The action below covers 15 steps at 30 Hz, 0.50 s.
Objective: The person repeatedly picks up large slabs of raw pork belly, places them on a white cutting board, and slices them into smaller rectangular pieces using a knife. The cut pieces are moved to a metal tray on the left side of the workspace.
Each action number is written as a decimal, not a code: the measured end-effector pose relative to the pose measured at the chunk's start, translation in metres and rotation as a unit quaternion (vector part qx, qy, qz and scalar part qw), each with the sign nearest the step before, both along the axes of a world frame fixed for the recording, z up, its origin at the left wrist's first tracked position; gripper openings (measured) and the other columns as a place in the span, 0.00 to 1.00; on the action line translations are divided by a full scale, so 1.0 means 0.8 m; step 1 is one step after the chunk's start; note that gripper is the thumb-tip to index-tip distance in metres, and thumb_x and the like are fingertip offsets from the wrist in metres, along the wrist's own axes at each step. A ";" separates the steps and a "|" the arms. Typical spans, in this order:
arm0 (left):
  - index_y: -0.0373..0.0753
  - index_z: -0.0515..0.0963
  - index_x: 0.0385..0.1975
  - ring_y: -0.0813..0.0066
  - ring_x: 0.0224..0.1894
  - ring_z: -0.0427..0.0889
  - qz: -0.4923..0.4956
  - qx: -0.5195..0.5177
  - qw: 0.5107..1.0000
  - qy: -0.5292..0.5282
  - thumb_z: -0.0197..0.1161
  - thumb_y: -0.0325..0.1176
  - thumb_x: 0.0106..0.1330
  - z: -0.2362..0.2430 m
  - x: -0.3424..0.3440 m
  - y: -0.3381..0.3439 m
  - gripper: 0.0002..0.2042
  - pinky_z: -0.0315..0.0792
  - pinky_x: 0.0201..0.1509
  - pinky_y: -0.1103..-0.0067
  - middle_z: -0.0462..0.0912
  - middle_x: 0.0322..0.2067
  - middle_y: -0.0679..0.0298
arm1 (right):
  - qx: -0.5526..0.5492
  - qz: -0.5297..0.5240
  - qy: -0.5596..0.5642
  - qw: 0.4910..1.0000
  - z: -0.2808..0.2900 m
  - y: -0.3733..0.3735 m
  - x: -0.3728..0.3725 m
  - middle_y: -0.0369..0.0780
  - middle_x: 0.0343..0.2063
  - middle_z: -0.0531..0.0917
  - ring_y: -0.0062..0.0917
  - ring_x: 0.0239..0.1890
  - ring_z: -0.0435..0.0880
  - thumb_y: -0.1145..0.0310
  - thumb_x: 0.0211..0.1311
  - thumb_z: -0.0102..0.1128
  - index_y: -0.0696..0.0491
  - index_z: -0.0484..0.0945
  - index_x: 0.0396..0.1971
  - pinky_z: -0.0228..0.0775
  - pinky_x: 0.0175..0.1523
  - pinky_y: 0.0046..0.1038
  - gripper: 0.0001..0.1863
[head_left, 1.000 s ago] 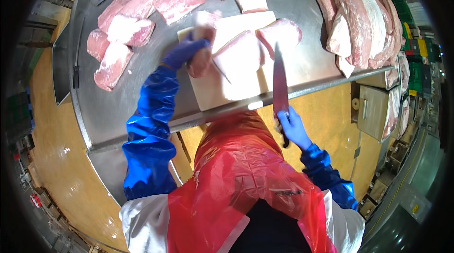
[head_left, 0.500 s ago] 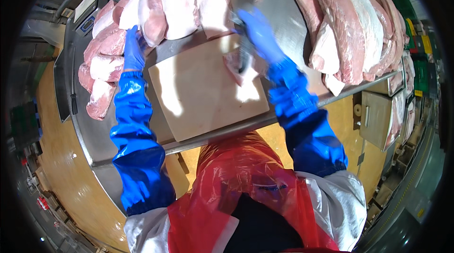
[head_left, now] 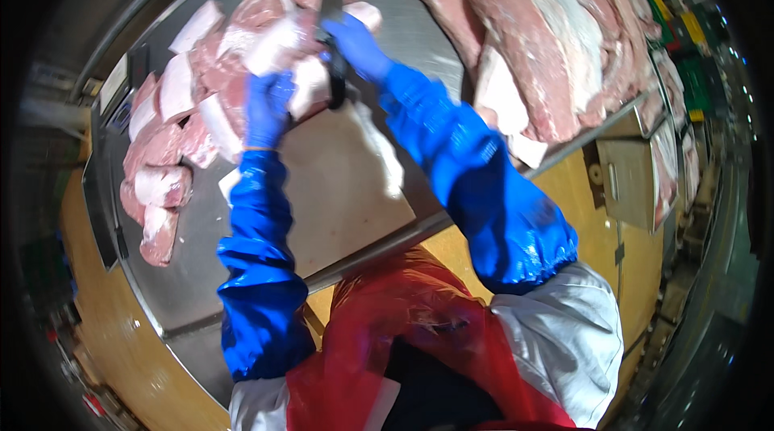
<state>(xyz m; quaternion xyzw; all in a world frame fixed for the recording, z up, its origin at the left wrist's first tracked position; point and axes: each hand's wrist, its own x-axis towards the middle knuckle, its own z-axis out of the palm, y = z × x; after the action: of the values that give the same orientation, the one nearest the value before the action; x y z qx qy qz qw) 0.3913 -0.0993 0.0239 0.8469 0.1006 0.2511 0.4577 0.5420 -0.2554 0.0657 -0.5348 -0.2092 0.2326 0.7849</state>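
Left hand (head_left: 266, 108) now on meat (head_left: 278, 52)

- A steel surface (head_left: 419, 20) spans the upper part of the view, its edge bending toward the rim.
- Large pink-and-white meat slabs (head_left: 556, 52) lie piled at the right end of it.
- Smaller cut meat pieces (head_left: 161, 181) lie in a row along the left edge.
- A yellow floor (head_left: 621, 254) shows below the surface.
- A red apron (head_left: 403, 326) fills the lower middle.
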 end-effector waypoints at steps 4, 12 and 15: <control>0.39 0.74 0.50 0.66 0.52 0.80 -0.034 -0.534 0.843 0.053 0.57 0.44 0.70 0.031 0.014 0.006 0.17 0.77 0.51 0.74 0.80 0.48 0.58 | -0.309 -0.280 -0.508 0.754 -0.028 -0.080 0.101 0.47 0.34 0.82 0.38 0.31 0.80 0.60 0.65 0.55 0.57 0.80 0.44 0.74 0.47 0.36 0.16; 0.38 0.55 0.71 0.66 0.68 0.67 -0.442 -0.613 0.628 0.187 0.43 0.43 0.77 -0.041 0.002 -0.247 0.27 0.61 0.69 0.70 0.65 0.68 0.56 | -0.498 -0.296 -0.282 0.764 0.080 -0.483 0.108 0.49 0.32 0.85 0.36 0.37 0.85 0.61 0.64 0.52 0.57 0.82 0.40 0.74 0.45 0.34 0.17; 0.38 0.55 0.71 0.60 0.66 0.67 -0.432 -0.619 0.643 0.126 0.41 0.40 0.78 -0.060 0.117 -0.348 0.25 0.62 0.69 0.66 0.65 0.66 0.59 | -0.538 -0.268 -0.262 0.755 0.084 -0.437 0.112 0.47 0.32 0.85 0.33 0.37 0.84 0.60 0.64 0.53 0.59 0.82 0.40 0.73 0.46 0.32 0.18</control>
<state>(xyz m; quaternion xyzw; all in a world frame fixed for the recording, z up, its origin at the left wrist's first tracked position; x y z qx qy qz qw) 0.4848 -0.3779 -0.0242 0.3369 -0.0882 -0.2057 0.9145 0.6316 -0.6047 0.1333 -0.9432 -0.0954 -0.0623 0.3121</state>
